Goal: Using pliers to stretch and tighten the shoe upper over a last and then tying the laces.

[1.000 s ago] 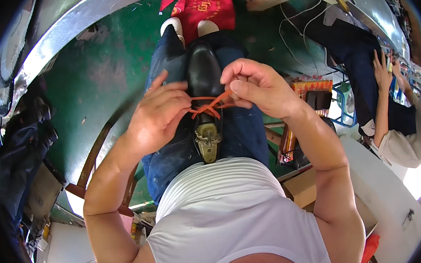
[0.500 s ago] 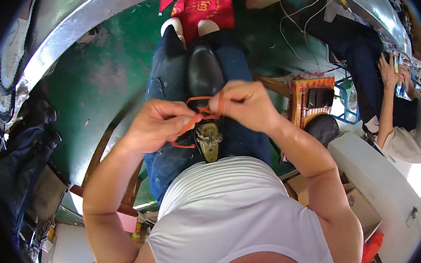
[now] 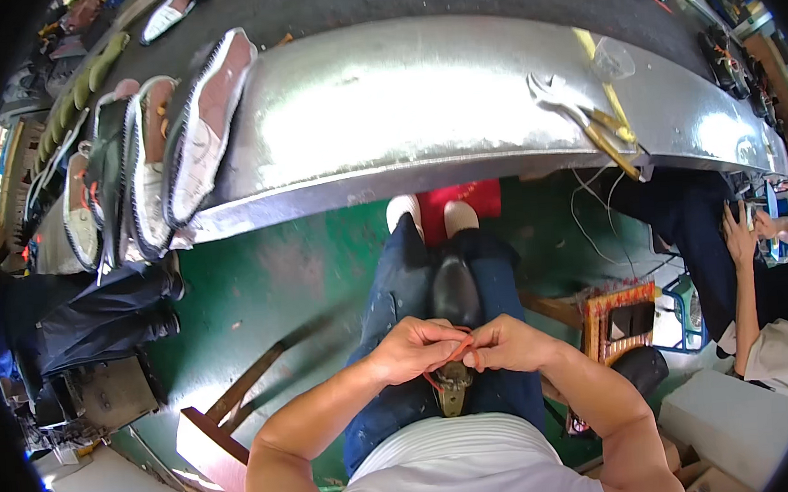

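Observation:
A black leather shoe [image 3: 455, 292] is clamped between my thighs, its toe pointing away from me. A greenish-yellow shoe last [image 3: 453, 394] sticks out of its heel end. Over the shoe's opening, my left hand [image 3: 410, 347] is closed in a pinch on an orange lace [image 3: 461, 344]. Close beside it, fingertips almost meeting, my right hand [image 3: 512, 343] pinches the same lace. A loose lace end hangs below my left fingers. My fingers hide the shoe's eyelets and most of the lacing.
Ahead is a metal-edged workbench [image 3: 384, 109]. Several unfinished shoes [image 3: 208, 131] stand at its left, and yellow-handled pliers [image 3: 582, 123] lie at its right. A co-worker's hand [image 3: 739, 236] is at far right. A wooden stool [image 3: 623, 317] stands right of my legs.
The view has tilted up, bringing the bench, shoes and pliers into sight. My hands have come closer together, and the wide lace loops between them have drawn in.

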### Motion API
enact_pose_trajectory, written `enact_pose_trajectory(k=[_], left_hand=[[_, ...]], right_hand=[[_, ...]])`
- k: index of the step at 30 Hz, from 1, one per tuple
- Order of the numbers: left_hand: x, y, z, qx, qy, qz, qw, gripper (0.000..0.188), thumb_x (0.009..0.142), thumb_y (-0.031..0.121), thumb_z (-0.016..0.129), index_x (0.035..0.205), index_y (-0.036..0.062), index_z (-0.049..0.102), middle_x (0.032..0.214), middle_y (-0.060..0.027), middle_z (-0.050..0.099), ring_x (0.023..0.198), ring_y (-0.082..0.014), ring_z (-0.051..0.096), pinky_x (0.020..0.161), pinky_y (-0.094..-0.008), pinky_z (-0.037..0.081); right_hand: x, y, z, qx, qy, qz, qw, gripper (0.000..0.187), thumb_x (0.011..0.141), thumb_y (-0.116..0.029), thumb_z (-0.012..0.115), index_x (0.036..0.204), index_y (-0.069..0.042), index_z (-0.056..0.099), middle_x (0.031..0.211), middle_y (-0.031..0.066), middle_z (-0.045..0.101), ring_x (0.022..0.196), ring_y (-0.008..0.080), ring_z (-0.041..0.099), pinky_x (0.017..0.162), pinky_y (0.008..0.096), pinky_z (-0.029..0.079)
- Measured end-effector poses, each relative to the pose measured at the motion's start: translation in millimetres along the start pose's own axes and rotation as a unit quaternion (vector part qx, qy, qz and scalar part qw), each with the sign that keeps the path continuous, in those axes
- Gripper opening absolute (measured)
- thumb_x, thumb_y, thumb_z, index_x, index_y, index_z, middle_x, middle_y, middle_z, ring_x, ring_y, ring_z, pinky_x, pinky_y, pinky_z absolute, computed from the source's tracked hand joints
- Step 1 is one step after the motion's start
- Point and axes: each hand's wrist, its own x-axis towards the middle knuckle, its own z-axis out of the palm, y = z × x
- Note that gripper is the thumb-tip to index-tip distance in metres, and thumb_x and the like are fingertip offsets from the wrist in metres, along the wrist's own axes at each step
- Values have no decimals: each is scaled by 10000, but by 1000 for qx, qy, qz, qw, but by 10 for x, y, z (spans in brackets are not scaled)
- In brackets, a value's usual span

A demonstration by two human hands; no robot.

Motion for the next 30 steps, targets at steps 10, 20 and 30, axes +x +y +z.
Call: enact_pose_trajectory(k=[10, 20, 30], left_hand=[[67, 351, 130, 490, 29, 209, 846, 154, 843, 24, 696, 997, 27, 699, 954, -101, 630, 882, -273, 646, 737, -361, 530], [-421, 915, -29, 636, 14, 144, 758, 248, 785, 126, 715, 998, 32, 629, 1122, -151, 582, 1101, -394, 556, 927, -498, 465], [-668, 2821, -1055, 669, 609, 94, 415, 713, 824, 425, 733, 1274, -93, 537, 1023, -254, 688, 963, -399, 666, 908, -455, 506]], right_hand=[[-2, 68, 124, -1, 86, -41, 995, 180, 888, -218, 742, 814, -54, 726, 767, 20, 616, 711, 104, 559, 612, 264, 428], [-371, 97, 186, -390, 229, -133, 882, 323, 840, -131, 690, 1133, -4, 638, 1230, 150, 589, 1069, 315, 614, 882, 423, 512], [46, 599, 864, -288, 249, -155, 912, 1241, 726, -235, 844, 1522, 35, -69, 1563, 258, 9, 1478, 357, 169, 1208, 413, 185]])
